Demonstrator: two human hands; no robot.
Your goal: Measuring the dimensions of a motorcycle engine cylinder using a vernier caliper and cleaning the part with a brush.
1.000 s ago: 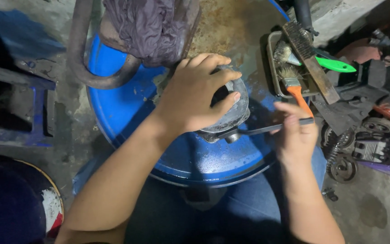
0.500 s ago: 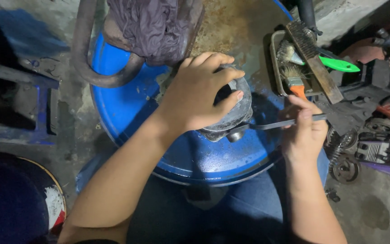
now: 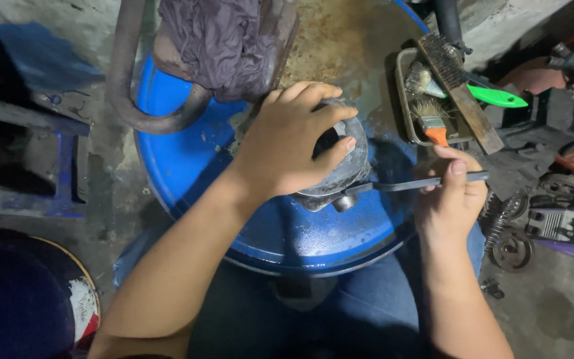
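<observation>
The left hand clamps one metal part on the blue drum; the right hand grips one wrench (two brushes lie in a tray).

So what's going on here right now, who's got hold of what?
A person sits at a blue drum used as a work surface. The left hand is clamped over a round grey metal part resting on the drum top. The right hand grips a slim metal tool whose tip reaches the part's lower edge. Behind, a tray holds paintbrushes and a wire brush; a dark rag lies at the drum's far side.
</observation>
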